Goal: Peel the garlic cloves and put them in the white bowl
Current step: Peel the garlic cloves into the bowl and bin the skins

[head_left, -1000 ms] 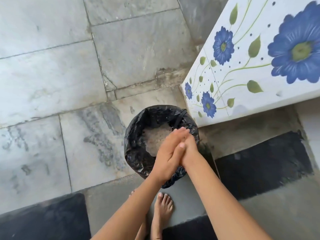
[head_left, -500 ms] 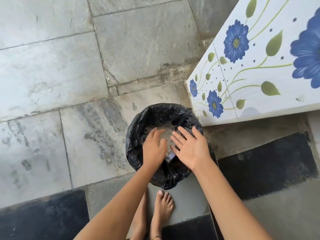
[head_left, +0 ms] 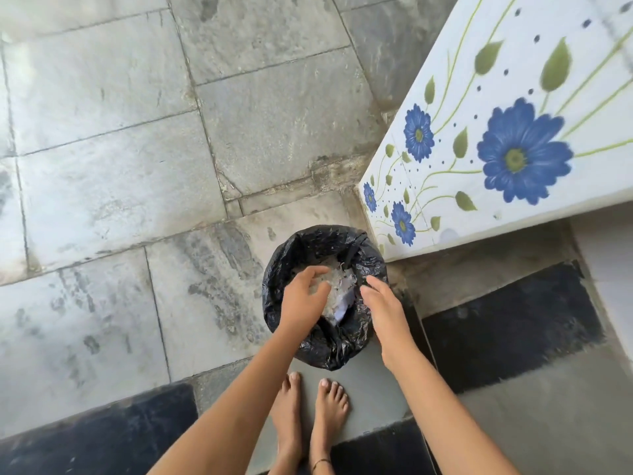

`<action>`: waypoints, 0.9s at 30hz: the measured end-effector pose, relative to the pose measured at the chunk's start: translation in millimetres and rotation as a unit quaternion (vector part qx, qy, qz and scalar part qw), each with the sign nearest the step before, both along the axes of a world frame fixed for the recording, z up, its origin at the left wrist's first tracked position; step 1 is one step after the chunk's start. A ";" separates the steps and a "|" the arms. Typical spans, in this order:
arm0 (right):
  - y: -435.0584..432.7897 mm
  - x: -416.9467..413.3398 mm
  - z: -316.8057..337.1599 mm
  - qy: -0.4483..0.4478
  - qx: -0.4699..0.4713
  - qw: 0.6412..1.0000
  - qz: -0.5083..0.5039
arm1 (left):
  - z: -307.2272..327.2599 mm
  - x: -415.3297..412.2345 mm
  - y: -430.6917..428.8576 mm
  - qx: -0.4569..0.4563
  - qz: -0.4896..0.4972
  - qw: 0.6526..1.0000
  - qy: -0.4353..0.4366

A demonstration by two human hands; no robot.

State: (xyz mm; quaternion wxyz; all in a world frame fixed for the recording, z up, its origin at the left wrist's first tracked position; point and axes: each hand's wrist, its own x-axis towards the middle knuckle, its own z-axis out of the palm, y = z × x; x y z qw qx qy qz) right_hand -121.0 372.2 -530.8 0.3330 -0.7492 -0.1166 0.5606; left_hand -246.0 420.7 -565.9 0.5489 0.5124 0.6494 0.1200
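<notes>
Hands, two, bare, both poised over a waste bin.

Left hand (head_left: 303, 298): fingers loosely curved with nothing in them, hanging above the bin's mouth. Right hand (head_left: 385, 311): fingers near straight and slack, likewise empty, over the rim on its own side. The two are close together but apart.

Bin (head_left: 308, 243), lined with a black plastic bag: directly beneath both hands, standing on the floor. Under the left fingertips lie pale papery scraps (head_left: 334, 286), most likely garlic skins, with a bit of white paper among them.

Garlic cloves, white bowl: neither is in view, so where they are cannot be told.

Bare feet (head_left: 329, 402): behind the wrists, toes just short of the bin.

White slab painted with blue flowers (head_left: 513, 114): beyond and outward of the right hand, its corner near the bin.

Grey stone floor (head_left: 120, 166): outward of the left hand.

Step in hand, by judgement: disposal of peelings — a tidy-up beside or after the peeling itself. How many cloves are done cannot be judged.

Next move calls for shedding any skins that cling to the fingers over the bin, drawing both hands back clear of the liner without snagging it, then returning to wherever the cloves and bowl sit.
</notes>
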 end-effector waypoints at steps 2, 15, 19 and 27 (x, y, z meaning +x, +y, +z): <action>-5.6 2.2 41.0 -0.100 0.030 0.990 0.092 | 55.2 -4.4 -2.1 0.037 -0.019 0.999 0.022; -141.5 25.5 403.3 -0.481 0.283 0.826 0.074 | 446.7 10.9 -98.2 0.308 -0.204 0.929 0.020; -217.3 63.6 448.5 -0.571 0.282 0.771 0.007 | 498.0 52.8 -144.5 0.376 -0.254 0.890 -0.038; -401.0 169.0 473.2 -0.662 0.198 0.703 -0.170 | 536.0 208.7 -274.0 0.428 -0.414 0.796 -0.106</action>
